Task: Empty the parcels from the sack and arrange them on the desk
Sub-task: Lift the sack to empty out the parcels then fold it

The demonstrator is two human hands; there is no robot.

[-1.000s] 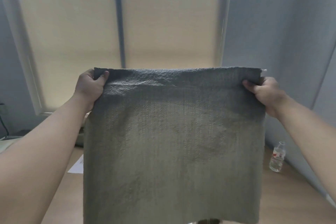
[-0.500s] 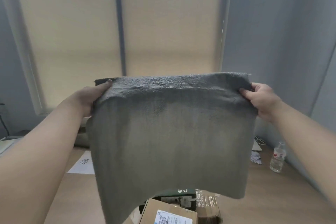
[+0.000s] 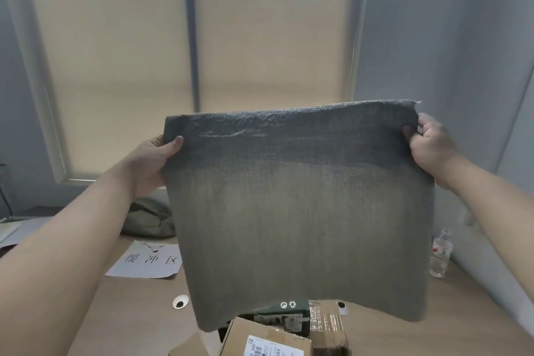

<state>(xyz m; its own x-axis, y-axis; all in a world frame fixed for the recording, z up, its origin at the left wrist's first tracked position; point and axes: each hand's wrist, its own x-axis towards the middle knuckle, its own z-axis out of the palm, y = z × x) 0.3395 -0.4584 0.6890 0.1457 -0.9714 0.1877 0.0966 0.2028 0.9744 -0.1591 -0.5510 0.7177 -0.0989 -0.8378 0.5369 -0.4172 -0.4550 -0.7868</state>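
I hold a grey woven sack (image 3: 300,211) up in front of me, hanging flat with its opening downward. My left hand (image 3: 153,159) pinches its top left corner and my right hand (image 3: 430,144) pinches its top right corner. Under the sack's lower edge, parcels lie on the wooden desk (image 3: 138,312): a brown cardboard box with a white label (image 3: 260,341), a dark green box (image 3: 283,312) and a taped brown box (image 3: 328,326). The sack hides whatever lies behind it.
A white paper sign with printed characters (image 3: 147,261) lies on the desk at the left, with an olive bag (image 3: 147,218) behind it. A clear water bottle (image 3: 440,254) stands at the right by the wall. A cable hole (image 3: 180,301) is in the desktop.
The sack has been lifted and swung, so its lower edge rose off the desk and uncovered the parcels beneath. Both hands kept their grip on the top corners.
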